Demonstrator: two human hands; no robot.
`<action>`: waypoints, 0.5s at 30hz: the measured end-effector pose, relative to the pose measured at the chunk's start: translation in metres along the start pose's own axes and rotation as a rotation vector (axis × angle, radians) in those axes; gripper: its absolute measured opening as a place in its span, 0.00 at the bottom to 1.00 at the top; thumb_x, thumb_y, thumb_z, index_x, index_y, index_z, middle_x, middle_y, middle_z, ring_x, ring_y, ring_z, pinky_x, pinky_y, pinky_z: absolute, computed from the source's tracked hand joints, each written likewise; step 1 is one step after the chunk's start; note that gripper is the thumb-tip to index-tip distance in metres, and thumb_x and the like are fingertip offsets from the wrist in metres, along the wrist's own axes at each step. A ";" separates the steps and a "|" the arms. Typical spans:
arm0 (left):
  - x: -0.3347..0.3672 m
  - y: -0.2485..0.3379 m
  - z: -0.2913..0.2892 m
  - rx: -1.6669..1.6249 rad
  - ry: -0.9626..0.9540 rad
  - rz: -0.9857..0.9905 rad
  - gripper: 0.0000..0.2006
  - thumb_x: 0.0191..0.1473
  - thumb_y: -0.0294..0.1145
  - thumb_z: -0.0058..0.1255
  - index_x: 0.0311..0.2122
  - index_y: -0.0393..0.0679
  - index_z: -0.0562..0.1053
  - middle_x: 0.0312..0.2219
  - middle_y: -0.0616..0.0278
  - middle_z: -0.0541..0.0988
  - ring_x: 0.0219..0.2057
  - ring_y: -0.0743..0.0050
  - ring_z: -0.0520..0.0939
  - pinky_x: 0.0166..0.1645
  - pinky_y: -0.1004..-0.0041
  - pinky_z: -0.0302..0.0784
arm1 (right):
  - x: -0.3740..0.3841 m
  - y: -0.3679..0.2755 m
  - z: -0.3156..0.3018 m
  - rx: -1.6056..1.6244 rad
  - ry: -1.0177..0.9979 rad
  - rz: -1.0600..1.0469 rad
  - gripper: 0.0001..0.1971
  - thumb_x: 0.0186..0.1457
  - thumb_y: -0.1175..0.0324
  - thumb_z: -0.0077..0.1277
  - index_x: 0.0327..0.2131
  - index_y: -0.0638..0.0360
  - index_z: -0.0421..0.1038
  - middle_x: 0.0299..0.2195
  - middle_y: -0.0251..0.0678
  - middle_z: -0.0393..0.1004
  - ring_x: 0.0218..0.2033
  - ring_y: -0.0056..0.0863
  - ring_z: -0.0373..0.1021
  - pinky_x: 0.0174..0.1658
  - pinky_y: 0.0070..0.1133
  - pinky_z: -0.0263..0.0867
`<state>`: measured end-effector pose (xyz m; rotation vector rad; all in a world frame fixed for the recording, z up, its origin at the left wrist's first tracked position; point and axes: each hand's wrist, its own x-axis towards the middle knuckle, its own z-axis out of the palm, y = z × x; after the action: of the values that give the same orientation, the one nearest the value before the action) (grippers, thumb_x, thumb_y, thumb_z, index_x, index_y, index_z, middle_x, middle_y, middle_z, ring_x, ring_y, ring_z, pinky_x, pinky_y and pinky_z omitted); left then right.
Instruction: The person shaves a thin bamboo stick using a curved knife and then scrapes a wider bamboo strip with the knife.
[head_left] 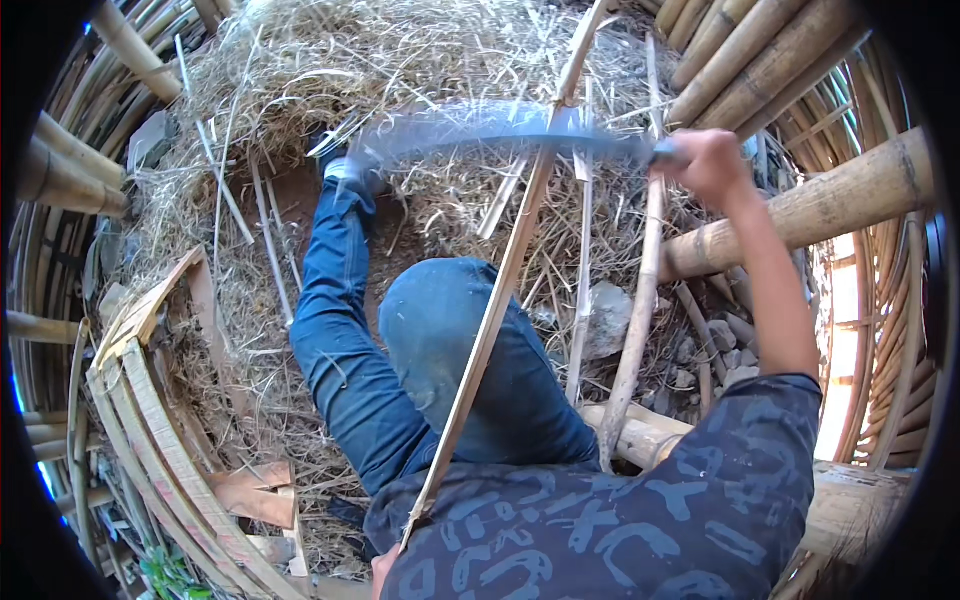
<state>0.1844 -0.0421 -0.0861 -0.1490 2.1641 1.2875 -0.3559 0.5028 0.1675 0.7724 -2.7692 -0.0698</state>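
My right hand (712, 165) is closed round the dark handle of a machete (480, 132). Its long, slightly curved blade is smeared by motion and stretches leftward over the straw, crossing the upper part of a split bamboo strip (500, 285). The strip slants from my left side, past my bent knee, to the top of the view. At its lower end, a small part of my left hand (384, 570) shows, closed at the strip; my torso and sleeve hide most of those fingers. Whether the blade touches the strip I cannot tell.
Dry straw (330, 60) covers the ground ahead. Bamboo poles (810, 205) stick in from the right, beside rocks (607, 318). A thin bamboo stick (637, 320) stands by my right knee. Split slats (165, 450) lie at left. My legs (345, 370) are in jeans.
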 end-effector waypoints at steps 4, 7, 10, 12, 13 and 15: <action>0.014 0.003 -0.005 0.017 -0.022 0.020 0.11 0.48 0.26 0.52 0.39 0.40 0.76 0.18 0.52 0.73 0.19 0.62 0.78 0.27 0.72 0.71 | -0.023 0.014 0.003 0.004 0.010 0.122 0.24 0.44 0.43 0.59 0.15 0.54 0.69 0.13 0.36 0.70 0.14 0.33 0.70 0.22 0.27 0.66; -0.006 0.003 0.001 0.009 0.012 -0.028 0.11 0.48 0.26 0.52 0.39 0.40 0.75 0.18 0.52 0.73 0.19 0.63 0.79 0.27 0.72 0.72 | 0.000 -0.041 0.007 0.053 -0.026 -0.181 0.21 0.42 0.45 0.61 0.18 0.53 0.72 0.13 0.35 0.70 0.15 0.33 0.70 0.22 0.27 0.67; 0.000 -0.003 -0.002 -0.008 -0.010 0.006 0.11 0.48 0.26 0.52 0.39 0.40 0.75 0.18 0.52 0.73 0.19 0.63 0.79 0.27 0.72 0.72 | -0.012 0.022 -0.005 0.035 -0.035 0.237 0.20 0.45 0.45 0.59 0.22 0.53 0.76 0.16 0.36 0.74 0.18 0.31 0.73 0.23 0.27 0.67; 0.017 0.001 -0.002 0.004 -0.010 0.023 0.11 0.48 0.26 0.52 0.39 0.40 0.75 0.18 0.52 0.73 0.19 0.63 0.79 0.27 0.72 0.72 | -0.033 0.031 -0.022 -0.073 -0.082 0.264 0.22 0.41 0.46 0.61 0.20 0.57 0.72 0.17 0.39 0.73 0.19 0.34 0.72 0.25 0.28 0.66; 0.028 0.001 -0.001 0.005 -0.012 0.033 0.11 0.48 0.26 0.52 0.39 0.40 0.75 0.18 0.52 0.73 0.19 0.63 0.79 0.27 0.72 0.72 | -0.035 0.024 -0.021 -0.029 -0.087 0.268 0.23 0.41 0.45 0.61 0.20 0.57 0.71 0.17 0.40 0.72 0.19 0.36 0.72 0.25 0.29 0.65; 0.011 0.005 0.006 -0.003 0.019 -0.007 0.11 0.48 0.26 0.52 0.40 0.40 0.75 0.18 0.52 0.73 0.19 0.63 0.79 0.27 0.72 0.72 | -0.009 -0.012 -0.009 -0.029 -0.037 0.028 0.25 0.40 0.43 0.61 0.20 0.58 0.70 0.17 0.41 0.72 0.20 0.40 0.71 0.25 0.31 0.65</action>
<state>0.1761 -0.0325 -0.0899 -0.1705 2.1759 1.2902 -0.3401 0.4977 0.1730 0.7325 -2.8062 -0.1197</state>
